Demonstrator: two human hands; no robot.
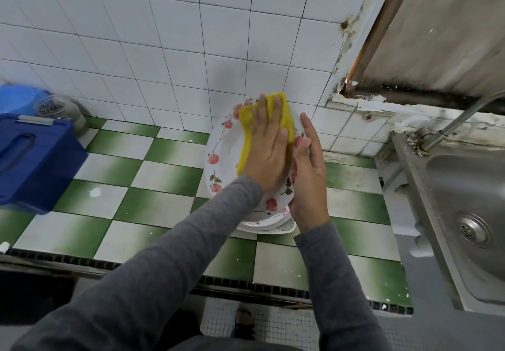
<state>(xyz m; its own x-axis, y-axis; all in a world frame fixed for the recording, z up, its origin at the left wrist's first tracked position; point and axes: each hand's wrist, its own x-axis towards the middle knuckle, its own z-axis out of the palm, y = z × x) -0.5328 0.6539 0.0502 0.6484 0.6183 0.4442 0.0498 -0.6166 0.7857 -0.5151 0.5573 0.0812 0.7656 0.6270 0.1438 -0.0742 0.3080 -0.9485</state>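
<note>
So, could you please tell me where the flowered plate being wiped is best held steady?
At its right rim, coming from the right: the flowered plate stands tilted above the stack of plates, and the left hand presses the yellow cloth across its face, leaving the edge free. The right hand has its grip there.

- The plate (221, 156) is smooth, glossy white ware with a printed flower pattern.
- The yellow cloth (287, 124) is soft, matt fabric.
- The wall tiles (164, 36) are white and glazed, with a faint sheen.
- The counter tiles (153, 203) are glazed green and white, flecked with pale spots.
- The sink (451, 175) on the right is brushed steel with a dull shine.
- The blue box (41, 165) on the left is smooth plastic.
- The sleeves (191, 255) are grey, matt knit cloth.
</note>
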